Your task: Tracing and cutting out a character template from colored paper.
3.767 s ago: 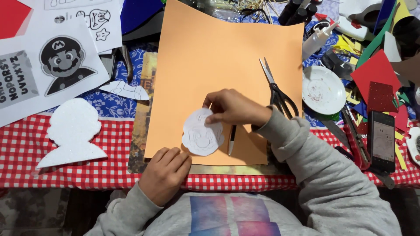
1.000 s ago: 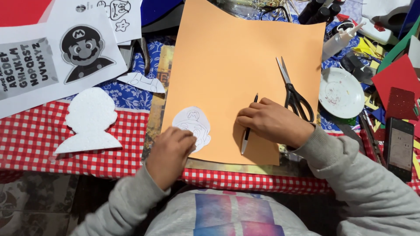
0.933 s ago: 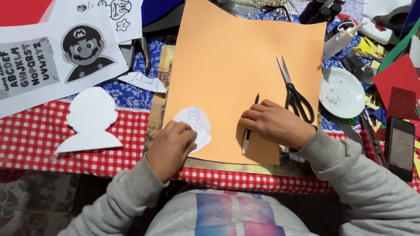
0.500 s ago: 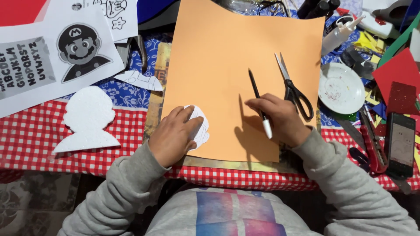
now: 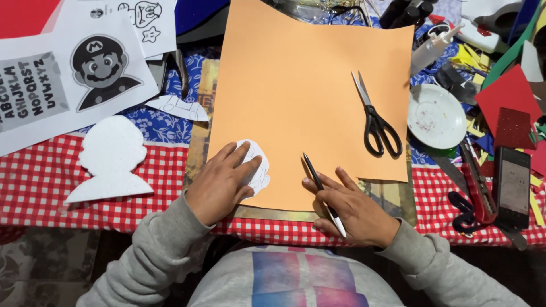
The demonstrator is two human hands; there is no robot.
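Down at the near edge of the orange sheet (image 5: 310,96), the left hand (image 5: 222,182) lies flat with fingers spread, pressing a small white paper cutout (image 5: 257,167) onto the sheet's 7 o'clock corner. Just to its 3 o'clock, the right hand (image 5: 352,210) is closed around a black pen (image 5: 319,185), whose tip points toward 11 o'clock and rests on the orange sheet. Black scissors (image 5: 375,122) lie on the sheet at 1 o'clock from that hand, a white plate (image 5: 437,116) sits beyond them on the table (image 5: 34,182), and a white foam silhouette (image 5: 111,156) lies at 9 o'clock from the left hand.
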